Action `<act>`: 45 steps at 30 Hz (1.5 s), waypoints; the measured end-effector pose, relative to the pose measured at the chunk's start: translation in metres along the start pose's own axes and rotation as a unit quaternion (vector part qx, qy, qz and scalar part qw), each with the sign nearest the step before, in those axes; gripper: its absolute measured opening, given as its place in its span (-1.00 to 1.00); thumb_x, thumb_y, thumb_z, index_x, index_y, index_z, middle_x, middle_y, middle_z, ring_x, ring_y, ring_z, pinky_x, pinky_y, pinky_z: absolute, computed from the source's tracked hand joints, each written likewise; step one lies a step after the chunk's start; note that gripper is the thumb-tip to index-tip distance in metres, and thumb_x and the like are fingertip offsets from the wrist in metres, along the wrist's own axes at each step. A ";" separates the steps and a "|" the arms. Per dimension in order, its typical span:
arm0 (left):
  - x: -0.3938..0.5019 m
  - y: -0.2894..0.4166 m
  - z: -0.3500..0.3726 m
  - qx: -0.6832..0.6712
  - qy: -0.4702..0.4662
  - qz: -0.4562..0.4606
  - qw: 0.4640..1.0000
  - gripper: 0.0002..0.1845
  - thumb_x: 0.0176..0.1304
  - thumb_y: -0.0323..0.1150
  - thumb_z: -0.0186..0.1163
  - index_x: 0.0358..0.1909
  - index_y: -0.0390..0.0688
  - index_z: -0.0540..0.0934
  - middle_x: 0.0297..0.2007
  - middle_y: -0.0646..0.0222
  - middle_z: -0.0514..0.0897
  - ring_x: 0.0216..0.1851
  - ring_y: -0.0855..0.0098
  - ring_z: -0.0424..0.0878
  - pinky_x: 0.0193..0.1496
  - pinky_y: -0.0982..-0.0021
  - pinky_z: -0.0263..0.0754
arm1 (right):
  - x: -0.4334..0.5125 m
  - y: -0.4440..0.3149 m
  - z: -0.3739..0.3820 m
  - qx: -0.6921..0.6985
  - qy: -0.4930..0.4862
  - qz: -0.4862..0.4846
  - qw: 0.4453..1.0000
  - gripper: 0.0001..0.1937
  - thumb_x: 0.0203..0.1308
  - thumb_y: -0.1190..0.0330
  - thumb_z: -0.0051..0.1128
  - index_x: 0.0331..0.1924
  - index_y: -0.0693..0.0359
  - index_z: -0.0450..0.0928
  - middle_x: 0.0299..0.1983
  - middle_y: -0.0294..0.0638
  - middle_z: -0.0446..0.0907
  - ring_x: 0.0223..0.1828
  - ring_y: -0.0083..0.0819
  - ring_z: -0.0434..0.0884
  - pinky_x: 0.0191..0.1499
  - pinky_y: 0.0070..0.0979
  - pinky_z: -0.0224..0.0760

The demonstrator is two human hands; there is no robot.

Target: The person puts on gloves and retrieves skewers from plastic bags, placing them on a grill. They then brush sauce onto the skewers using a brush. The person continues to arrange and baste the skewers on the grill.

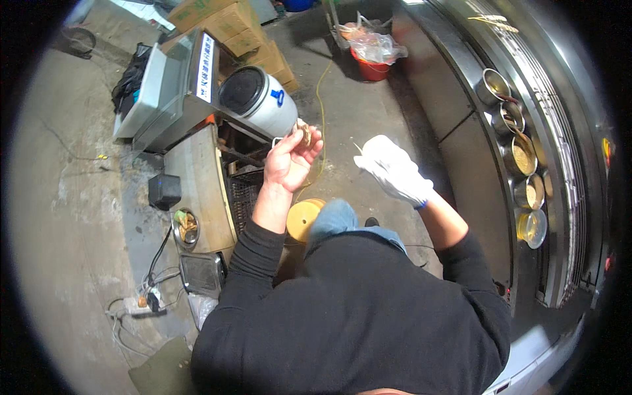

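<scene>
My bare left hand [291, 160] is raised in front of me, palm up, with its fingers curled round a small brown piece [305, 136], seemingly food. To its right, my right hand [390, 165] wears a white knit glove with a blue cuff edge. A thin pale stick [357, 147] pokes out by the gloved fingertips; most of that hand's grip is hidden by the glove. Behind the left hand stands a white plastic drum [281, 111] with a black lid and a blue clasp.
A long metal grill [568, 163] runs along the right, with metal cups of seasoning [522, 157] and a tub of yellow oil [531, 228] on its ledge. At left are a worktop [192, 168] and a bowl of food scraps [186, 228]. A yellow round stool [302, 220] stands by my knee; a red bucket [373, 69] lies ahead.
</scene>
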State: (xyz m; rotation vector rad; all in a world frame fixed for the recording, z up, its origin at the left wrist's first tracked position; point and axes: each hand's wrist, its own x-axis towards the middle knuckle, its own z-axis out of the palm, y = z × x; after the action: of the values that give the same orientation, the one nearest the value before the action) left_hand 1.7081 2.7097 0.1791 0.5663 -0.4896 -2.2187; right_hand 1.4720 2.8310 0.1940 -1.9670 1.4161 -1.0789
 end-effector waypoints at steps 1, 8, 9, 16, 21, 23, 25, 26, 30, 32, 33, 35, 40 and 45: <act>0.011 0.002 0.001 -0.005 -0.028 0.002 1.000 -0.80 0.36 -0.43 0.09 -0.06 -0.23 0.59 -0.10 0.17 0.68 -0.02 0.23 0.65 0.10 0.20 0.58 | 0.013 -0.001 0.005 0.054 -0.007 0.077 0.996 -0.75 0.33 0.22 0.10 -0.23 0.26 0.62 -0.46 -0.16 0.58 -0.48 -0.45 0.53 -0.35 -0.44 0.42; 0.101 0.019 -0.002 0.002 -0.020 -0.032 0.999 -0.83 0.36 -0.47 0.07 -0.08 -0.24 0.57 -0.14 0.20 0.67 -0.06 0.24 0.65 0.04 0.20 0.61 | 0.110 0.015 0.017 -0.027 -0.029 0.142 0.989 -0.66 0.34 0.11 0.05 -0.20 0.25 0.62 -0.52 -0.11 0.60 -0.48 -0.31 0.60 -0.32 -0.39 0.44; 0.120 0.022 -0.005 0.001 -0.029 -0.038 0.999 -0.84 0.35 -0.49 0.07 -0.10 -0.25 0.56 -0.16 0.20 0.67 -0.08 0.24 0.66 0.01 0.22 0.62 | 0.123 0.027 0.017 -0.013 -0.035 0.173 0.984 -0.65 0.34 0.10 0.04 -0.20 0.25 0.62 -0.51 -0.11 0.60 -0.48 -0.31 0.60 -0.32 -0.38 0.44; 0.262 0.079 -0.018 0.119 -0.095 -0.080 0.985 -0.89 0.33 -0.53 0.11 -0.14 -0.26 0.55 -0.20 0.20 0.66 -0.14 0.27 0.68 -0.08 0.32 0.66 | 0.224 0.093 0.021 -0.004 0.035 0.303 0.952 -0.65 0.32 0.08 0.05 -0.21 0.22 0.64 -0.52 -0.15 0.62 -0.48 -0.35 0.59 -0.34 -0.41 0.43; 0.328 0.136 -0.014 0.154 -0.129 -0.160 0.966 -0.86 0.33 -0.51 0.13 -0.11 -0.25 0.55 -0.17 0.22 0.66 -0.11 0.30 0.69 -0.10 0.43 0.68 | 0.297 0.107 0.021 0.001 0.072 0.329 0.942 -0.66 0.32 0.10 0.06 -0.22 0.23 0.65 -0.50 -0.16 0.63 -0.50 -0.38 0.58 -0.35 -0.44 0.44; 0.355 0.148 -0.011 0.176 -0.142 -0.171 0.959 -0.86 0.32 -0.50 0.14 -0.12 -0.25 0.55 -0.18 0.23 0.66 -0.11 0.30 0.69 -0.09 0.42 0.67 | 0.317 0.115 0.021 0.002 0.103 0.336 0.936 -0.66 0.32 0.10 0.07 -0.21 0.24 0.66 -0.49 -0.16 0.63 -0.50 -0.39 0.58 -0.35 -0.44 0.44; 0.380 0.154 -0.008 0.175 -0.157 -0.212 0.949 -0.87 0.31 -0.50 0.15 -0.13 -0.26 0.56 -0.17 0.24 0.66 -0.11 0.29 0.69 -0.07 0.39 0.67 | 0.330 0.127 0.021 -0.003 0.133 0.328 0.935 -0.65 0.32 0.10 0.07 -0.19 0.24 0.66 -0.48 -0.16 0.64 -0.50 -0.39 0.58 -0.35 -0.45 0.44; 0.392 0.156 -0.006 0.176 -0.160 -0.233 0.943 -0.87 0.31 -0.50 0.16 -0.13 -0.26 0.56 -0.17 0.24 0.66 -0.11 0.29 0.69 -0.06 0.37 0.67 | 0.335 0.133 0.020 0.014 0.140 0.348 0.927 -0.65 0.32 0.10 0.07 -0.16 0.24 0.66 -0.46 -0.15 0.64 -0.48 -0.38 0.59 -0.33 -0.46 0.46; 0.439 0.151 0.010 0.186 -0.163 -0.252 0.936 -0.88 0.32 -0.48 0.15 -0.15 -0.26 0.57 -0.19 0.25 0.66 -0.10 0.30 0.68 -0.05 0.36 0.65 | 0.339 0.154 0.004 0.017 0.188 0.346 0.919 -0.66 0.33 0.12 0.05 -0.05 0.21 0.62 -0.31 -0.10 0.67 -0.37 -0.32 0.65 -0.24 -0.45 0.51; 0.464 0.142 0.023 0.184 -0.156 -0.243 0.940 -0.90 0.32 -0.48 0.16 -0.17 -0.25 0.58 -0.21 0.29 0.66 -0.14 0.32 0.68 -0.07 0.37 0.65 | 0.331 0.160 -0.009 -0.012 0.195 0.325 0.925 -0.66 0.35 0.15 0.01 0.01 0.20 0.59 -0.20 -0.06 0.67 -0.30 -0.27 0.68 -0.17 -0.44 0.52; 0.476 0.137 0.029 0.183 -0.151 -0.235 0.943 -0.90 0.31 -0.48 0.16 -0.18 -0.25 0.58 -0.22 0.31 0.66 -0.16 0.33 0.69 -0.08 0.37 0.65 | 0.322 0.160 -0.017 -0.030 0.186 0.321 0.928 -0.66 0.36 0.17 -0.01 0.03 0.20 0.58 -0.15 -0.04 0.66 -0.26 -0.24 0.68 -0.14 -0.44 0.52; 0.495 0.121 0.043 0.192 -0.160 -0.246 0.936 -0.91 0.31 -0.49 0.16 -0.19 -0.26 0.58 -0.22 0.27 0.67 -0.15 0.31 0.69 -0.06 0.34 0.65 | 0.308 0.165 -0.033 -0.017 0.186 0.347 0.919 -0.67 0.38 0.19 -0.05 0.05 0.20 0.57 -0.08 -0.02 0.65 -0.20 -0.20 0.68 -0.09 -0.42 0.51; 0.538 0.064 0.095 0.255 -0.202 -0.288 0.901 -0.80 0.31 -0.45 0.17 -0.09 -0.33 0.57 -0.17 0.18 0.68 -0.10 0.27 0.69 -0.03 0.33 0.65 | 0.279 0.206 -0.091 0.062 0.215 0.417 0.881 -0.69 0.38 0.23 -0.05 0.00 0.23 0.59 -0.19 -0.07 0.68 -0.33 -0.35 0.67 -0.20 -0.48 0.52; 0.573 0.017 0.168 0.323 -0.204 -0.298 0.875 -0.79 0.28 -0.47 0.21 -0.11 -0.38 0.58 -0.17 0.10 0.68 -0.11 0.24 0.70 -0.02 0.31 0.66 | 0.254 0.247 -0.154 0.065 0.282 0.326 0.900 -0.73 0.33 0.34 0.01 -0.01 0.28 0.58 -0.30 -0.15 0.66 -0.49 -0.49 0.60 -0.35 -0.54 0.50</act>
State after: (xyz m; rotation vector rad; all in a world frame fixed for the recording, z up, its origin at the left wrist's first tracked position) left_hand 1.2853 2.2881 0.1892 0.6417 -1.4859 -2.7643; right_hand 1.2478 2.5170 0.1759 -0.9585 2.0274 -1.3979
